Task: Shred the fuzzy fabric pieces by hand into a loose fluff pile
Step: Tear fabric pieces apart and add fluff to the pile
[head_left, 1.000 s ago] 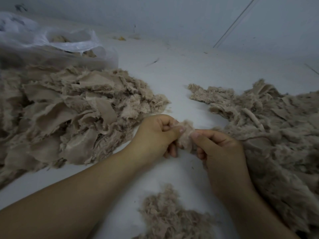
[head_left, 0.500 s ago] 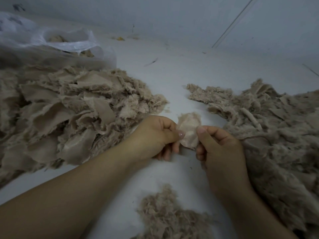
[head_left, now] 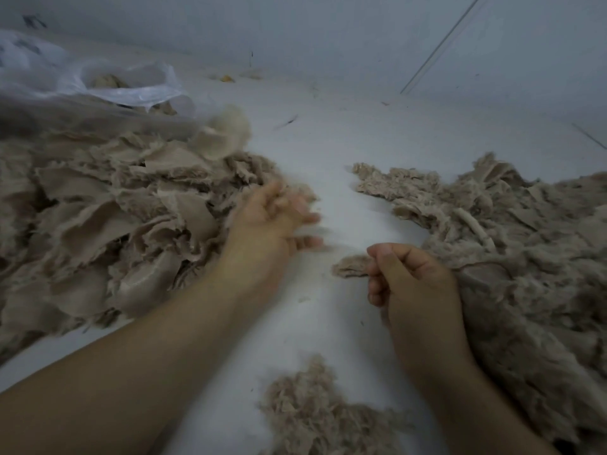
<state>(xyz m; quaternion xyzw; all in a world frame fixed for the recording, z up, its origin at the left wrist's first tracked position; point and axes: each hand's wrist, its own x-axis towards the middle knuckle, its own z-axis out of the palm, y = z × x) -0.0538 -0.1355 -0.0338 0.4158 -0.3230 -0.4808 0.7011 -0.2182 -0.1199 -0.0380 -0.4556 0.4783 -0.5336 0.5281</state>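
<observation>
Beige scrap (head_left: 350, 267) now held only by right hand (head_left: 410, 277).

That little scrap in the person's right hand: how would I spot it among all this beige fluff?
Start at the big fluffy heap on the right, then find the right hand at its near edge. The scrap sticks out leftward from that hand's pinching fingers; alone among the pieces, it lies over bare white surface, apart from every pile.

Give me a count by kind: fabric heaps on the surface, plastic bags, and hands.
Beige fabric heaps: 3, left, right, near
Clear plastic bags: 1
Hands: 2, left hand, right hand
Total: 6
</observation>
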